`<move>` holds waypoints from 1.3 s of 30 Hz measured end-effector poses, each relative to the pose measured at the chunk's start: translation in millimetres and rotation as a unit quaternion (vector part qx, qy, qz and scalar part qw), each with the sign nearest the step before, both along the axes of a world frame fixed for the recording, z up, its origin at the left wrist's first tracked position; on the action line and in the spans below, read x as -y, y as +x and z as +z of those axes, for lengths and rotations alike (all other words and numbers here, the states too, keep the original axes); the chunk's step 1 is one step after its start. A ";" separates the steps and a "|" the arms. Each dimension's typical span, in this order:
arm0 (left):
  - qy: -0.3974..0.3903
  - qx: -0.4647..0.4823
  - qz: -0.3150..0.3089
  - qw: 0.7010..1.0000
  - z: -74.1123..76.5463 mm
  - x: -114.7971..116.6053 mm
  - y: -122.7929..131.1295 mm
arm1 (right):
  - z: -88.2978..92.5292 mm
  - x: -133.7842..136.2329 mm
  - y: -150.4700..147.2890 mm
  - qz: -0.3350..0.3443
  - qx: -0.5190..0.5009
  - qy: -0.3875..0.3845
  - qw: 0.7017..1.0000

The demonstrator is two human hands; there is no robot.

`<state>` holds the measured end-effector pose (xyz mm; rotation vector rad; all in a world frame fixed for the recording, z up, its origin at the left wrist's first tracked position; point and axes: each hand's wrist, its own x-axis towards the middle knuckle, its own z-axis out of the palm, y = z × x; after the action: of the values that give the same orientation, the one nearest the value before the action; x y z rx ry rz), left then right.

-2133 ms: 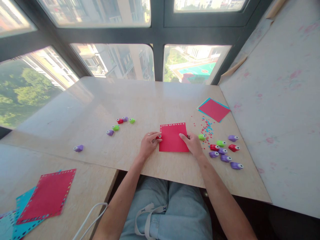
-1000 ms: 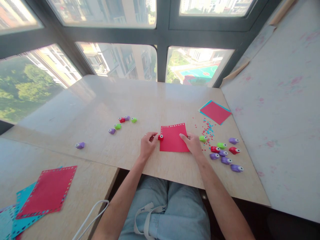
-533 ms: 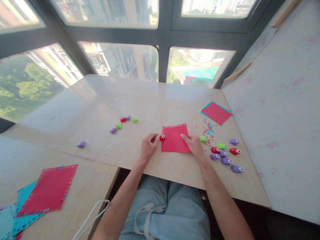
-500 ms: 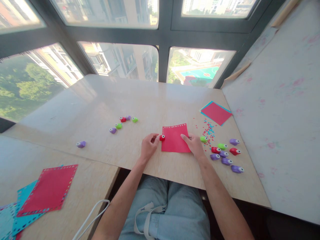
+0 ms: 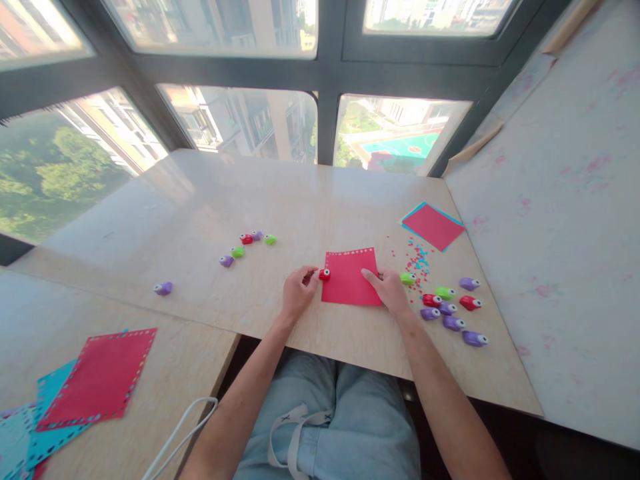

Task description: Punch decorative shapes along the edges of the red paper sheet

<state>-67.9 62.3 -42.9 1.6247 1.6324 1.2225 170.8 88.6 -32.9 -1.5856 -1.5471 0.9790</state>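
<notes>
My left hand (image 5: 300, 291) is closed on a small red craft punch (image 5: 325, 275), which sits on the left edge of a red sheet of paper (image 5: 349, 280). Holes run along the sheet's top edge and down the upper part of its left edge. On the right side of the sheet, my right hand (image 5: 389, 288) pinches it, thumb on top and the other fingers underneath. A green craft punch (image 5: 407, 279) lies just right of that hand, beside scattered red and blue paper bits (image 5: 419, 260).
Several purple, red and green punches (image 5: 453, 323) lie at the right, and more (image 5: 237, 252) at the left. A stack of uncut-looking sheets (image 5: 433, 227) is near the wall. Punched sheets (image 5: 100, 377) and a white cable (image 5: 183, 427) lie at lower left.
The red sheet has turned slightly, its lower left corner shifting a little left. Both hands keep their hold in nearly the same places.
</notes>
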 end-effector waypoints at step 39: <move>-0.354 0.006 -0.135 0.925 41.8 -50.1 -13.2 | -2.2 0.0 -1.6 -0.013 0.041 0.017 0.999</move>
<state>-81.1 112.4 -1.1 1.2978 1.5245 0.4135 169.2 88.6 -35.1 -1.6352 -1.5860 0.8789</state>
